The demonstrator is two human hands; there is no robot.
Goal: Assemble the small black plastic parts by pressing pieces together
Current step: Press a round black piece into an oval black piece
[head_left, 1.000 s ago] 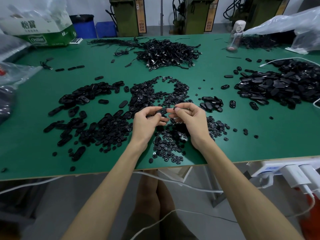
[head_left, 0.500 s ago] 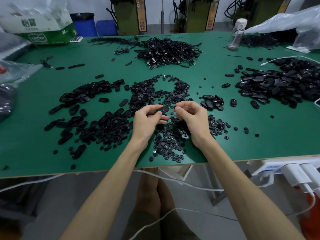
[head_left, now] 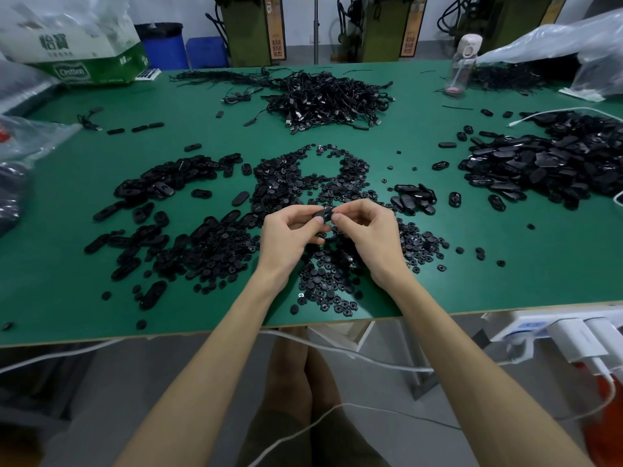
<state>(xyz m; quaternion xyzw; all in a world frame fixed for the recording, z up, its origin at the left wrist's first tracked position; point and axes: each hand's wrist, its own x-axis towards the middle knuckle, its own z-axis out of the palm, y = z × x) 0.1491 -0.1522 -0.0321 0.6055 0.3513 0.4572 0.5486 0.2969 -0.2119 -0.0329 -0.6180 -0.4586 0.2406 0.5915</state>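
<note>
- The left hand (head_left: 290,235) and the right hand (head_left: 367,235) meet above the middle of the green table (head_left: 505,281), fingertips together.
- Between them sits one small black oval piece (head_left: 323,214), raised off the table. The left thumb and curled fingers pinch its left end; the right thumb and forefinger pinch its right end.
- Whether a second, smaller part is caught under the right fingertips cannot be told.
- Right below the hands lies a spread of small round black buttons (head_left: 323,288), reaching back in a loop toward the table's middle.
- To the left is a loose heap of oval black shells (head_left: 161,183), with more scattered nearer the front edge.
- A small cluster of ovals (head_left: 414,198) lies just right of the hands, and a big pile of black shells (head_left: 546,163) sits well apart at the right side.
- A tangle of black cables (head_left: 330,96) is heaped at the far middle.
- A clear water bottle (head_left: 460,67) stands at the far right, near a plastic bag (head_left: 580,45).
- A green and white carton (head_left: 84,52) sits at the far left corner.
</note>
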